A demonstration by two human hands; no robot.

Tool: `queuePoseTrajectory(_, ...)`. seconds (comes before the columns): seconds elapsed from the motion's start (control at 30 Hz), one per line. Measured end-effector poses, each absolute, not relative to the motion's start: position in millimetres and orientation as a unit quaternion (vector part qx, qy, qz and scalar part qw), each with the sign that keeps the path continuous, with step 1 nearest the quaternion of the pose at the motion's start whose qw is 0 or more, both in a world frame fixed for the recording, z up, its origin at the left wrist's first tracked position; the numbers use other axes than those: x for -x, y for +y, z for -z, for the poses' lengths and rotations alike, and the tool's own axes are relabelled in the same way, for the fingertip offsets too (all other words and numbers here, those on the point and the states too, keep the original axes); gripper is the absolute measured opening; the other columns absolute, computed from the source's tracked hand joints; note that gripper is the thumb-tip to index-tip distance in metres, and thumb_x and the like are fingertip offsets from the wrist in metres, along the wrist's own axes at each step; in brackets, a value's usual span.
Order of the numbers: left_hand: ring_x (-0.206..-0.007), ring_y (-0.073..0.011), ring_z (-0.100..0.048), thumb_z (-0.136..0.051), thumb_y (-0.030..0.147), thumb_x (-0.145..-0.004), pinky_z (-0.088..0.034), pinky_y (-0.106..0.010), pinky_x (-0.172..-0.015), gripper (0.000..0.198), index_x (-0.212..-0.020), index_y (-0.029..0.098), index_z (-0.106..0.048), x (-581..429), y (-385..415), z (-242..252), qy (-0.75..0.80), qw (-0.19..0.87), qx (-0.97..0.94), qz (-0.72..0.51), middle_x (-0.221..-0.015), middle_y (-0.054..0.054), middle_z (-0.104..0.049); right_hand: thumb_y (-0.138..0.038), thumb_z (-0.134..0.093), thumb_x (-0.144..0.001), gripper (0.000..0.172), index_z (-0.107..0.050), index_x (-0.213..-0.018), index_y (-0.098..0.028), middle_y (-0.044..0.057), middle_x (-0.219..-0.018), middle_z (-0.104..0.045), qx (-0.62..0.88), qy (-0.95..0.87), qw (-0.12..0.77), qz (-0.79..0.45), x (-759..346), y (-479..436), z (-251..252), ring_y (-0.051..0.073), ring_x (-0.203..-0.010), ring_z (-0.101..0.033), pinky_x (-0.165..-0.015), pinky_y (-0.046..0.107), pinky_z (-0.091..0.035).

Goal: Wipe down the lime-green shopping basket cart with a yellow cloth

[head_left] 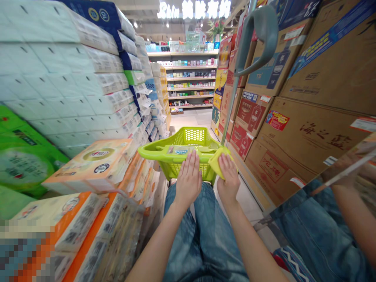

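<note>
A lime-green plastic shopping cart (170, 169) stands in front of my knees, its handle bar facing me. My left hand (189, 178) lies on the middle of that bar, fingers stretched out and holding nothing. A clear-covered label panel (176, 150) on the bar sits just beyond its fingertips. At the bar's right end, my right hand (229, 178) presses a folded yellow cloth (216, 161) against the plastic, fingers curled over it. The cart's basket floor is mostly hidden behind the bar.
Stacked tissue packs (67, 78) wall the left side, with orange packs (91, 158) low and close. Cardboard cartons (317, 133) line the right. A grey loop handle (264, 39) tops a metal pole (230, 109) beside the cart. Shelves (190, 78) stand ahead; a mirror (331, 219) is at lower right.
</note>
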State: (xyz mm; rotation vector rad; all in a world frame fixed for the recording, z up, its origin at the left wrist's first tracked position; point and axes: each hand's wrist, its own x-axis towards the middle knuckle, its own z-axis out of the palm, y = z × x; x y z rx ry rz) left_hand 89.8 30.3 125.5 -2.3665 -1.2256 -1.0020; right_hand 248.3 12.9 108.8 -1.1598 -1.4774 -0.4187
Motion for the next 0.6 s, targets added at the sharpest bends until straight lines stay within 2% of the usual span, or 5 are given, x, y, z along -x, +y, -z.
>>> queuePoseTrajectory(0.1,-0.153,-0.024,-0.013,-0.034,0.02,-0.098,-0.027,-0.046,-0.121,0.067,-0.158,0.01,-0.006,-92,31,-124,-0.427,0.148,0.821,0.35,-0.163,-0.015,-0.025,0.002,-0.035,-0.07,0.081,-0.048,-0.146,-0.023,0.004,-0.148,-0.052,0.534,-0.539,0.641,0.117,-272,23,-107,0.019,-0.141,-0.044,-0.119,0.048,-0.034)
queuePoseTrajectory(0.2,-0.153,-0.0243,-0.013,-0.035,0.02,-0.098,-0.027,-0.046,-0.121,0.067,-0.158,0.01,-0.006,-93,31,-123,-0.429,0.15,0.817,0.355,-0.163,-0.015,-0.025,0.001,-0.036,-0.07,0.08,-0.048,-0.145,-0.023,0.004,-0.148,-0.052,0.552,-0.5,0.663,0.076,-269,27,-112,0.018,-0.14,-0.045,-0.12,0.046,-0.034)
queuePoseTrajectory(0.33,-0.153,-0.0251,-0.014,-0.035,0.019,-0.098,-0.029,-0.047,-0.12,0.066,-0.157,0.009,-0.007,-93,30,-123,-0.427,0.149,0.817,0.357,-0.162,-0.017,-0.026,0.002,-0.034,-0.074,0.079,-0.044,-0.148,-0.024,0.003,-0.149,-0.051,0.525,-0.582,0.604,0.146,-226,18,-117,0.019,-0.146,-0.036,-0.122,0.05,-0.03)
queuePoseTrajectory(0.43,-0.153,-0.0255,-0.015,-0.035,0.019,-0.098,-0.031,-0.048,-0.119,0.065,-0.157,0.01,-0.01,-90,30,-125,-0.426,0.144,0.82,0.353,-0.161,-0.017,-0.028,0.001,-0.033,-0.08,0.074,-0.043,-0.149,-0.025,0.004,-0.145,-0.056,0.499,-0.643,0.556,0.17,-202,10,-116,0.018,-0.145,-0.037,-0.121,0.049,-0.033)
queuePoseTrajectory(0.6,-0.152,-0.0245,-0.017,-0.034,0.019,-0.098,-0.029,-0.047,-0.12,0.065,-0.157,0.01,-0.009,-87,30,-128,-0.423,0.148,0.826,0.342,-0.162,-0.015,-0.028,0.002,-0.032,-0.079,0.076,-0.043,-0.149,-0.027,0.002,-0.147,-0.054,0.477,-0.645,0.575,0.159,-228,12,-110,0.018,-0.144,-0.039,-0.12,0.05,-0.033)
